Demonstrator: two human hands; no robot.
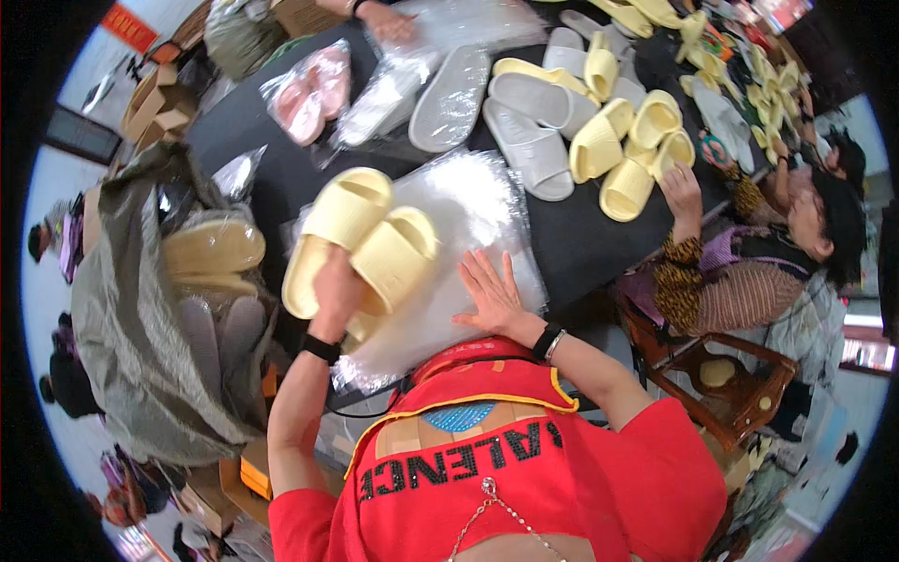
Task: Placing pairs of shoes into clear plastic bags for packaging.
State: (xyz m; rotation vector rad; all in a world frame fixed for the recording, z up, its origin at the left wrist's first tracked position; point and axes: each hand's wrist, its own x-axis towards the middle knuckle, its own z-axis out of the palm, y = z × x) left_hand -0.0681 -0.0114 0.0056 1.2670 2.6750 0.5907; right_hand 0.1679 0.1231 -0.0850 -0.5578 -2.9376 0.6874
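Observation:
My left hand grips a pair of pale yellow slippers at their inner edges. They are tilted over a stack of clear plastic bags, and some of the fingers are hidden between them. Flat on the bags' right side rests my right hand, fingers spread and holding nothing. Beyond the stack lie a grey slipper in a clear bag and a bagged pink pair.
Loose grey slippers and yellow slippers crowd the black table's right half; a co-worker's hand touches them. Another person's hand rests on bags at the far edge. A grey sack with bagged slippers stands left.

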